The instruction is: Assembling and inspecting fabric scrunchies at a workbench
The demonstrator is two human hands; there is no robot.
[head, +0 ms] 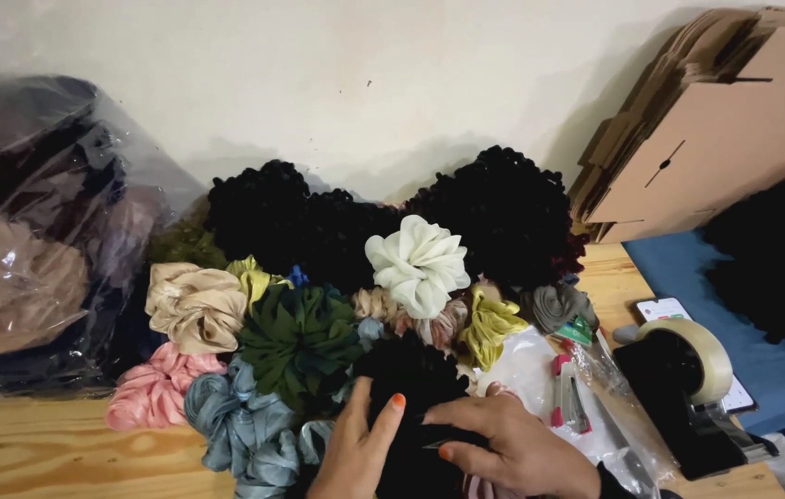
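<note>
— Both grips close on the black scrunchie (411, 393): the left hand (356, 453) pinches its near side with thumb up, and the right hand (513, 448) presses fingers flat over its right fold. It sits at the counter's (42, 453) near edge, at the front of the pile.

— What could go wrong there?

— My guess is a snag or a spill. The pile is heaped loose, so a tug on the black one could drag the blue-grey scrunchie (235, 420) touching its left side toward the near edge. The green scrunchie (298, 340) leans on it from behind and could roll forward too.

— And on the right?

— Clear plastic bags (596, 370) lie just beside the right hand, thin and slippery, holding small clips (566, 393). A sweep of the wrist could push them against the tape dispenser (688, 388) near the right corner.

— Textures?

— The black one looks matte and plush, swallowing detail, so I cannot tell its folds well. The blue-grey and pink scrunchie (154, 388) are glossy satin, deeply ruffled. The white scrunchie (418, 263) is crisp and petal-like on top of the heap. The beige scrunchie (194, 305) is smooth, with broad folds.

— Behind them?

— Big fuzzy black bundles (503, 212) against the wall, a bulging clear sack (32, 240) at the left edge, and flat cardboard (716, 129) leaning at the far right corner.
</note>
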